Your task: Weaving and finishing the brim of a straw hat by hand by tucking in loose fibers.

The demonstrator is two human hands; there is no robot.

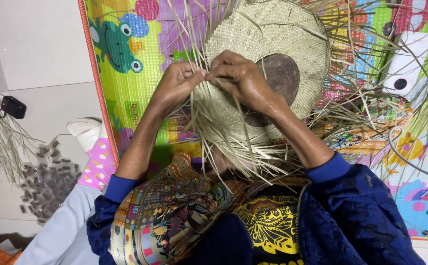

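Woven hat (272,39) at twelve o'clock, loose straw (209,81) pinched shut by left hand (177,83) and right hand (241,76), play mat (125,83) beneath, pink sock (96,162) at nine o'clock

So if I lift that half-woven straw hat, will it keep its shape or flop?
The hat probably holds its shape where tightly woven over the dark round mould. The loose strands fan out and droop, so they'd likely flop and snag. It looks light.
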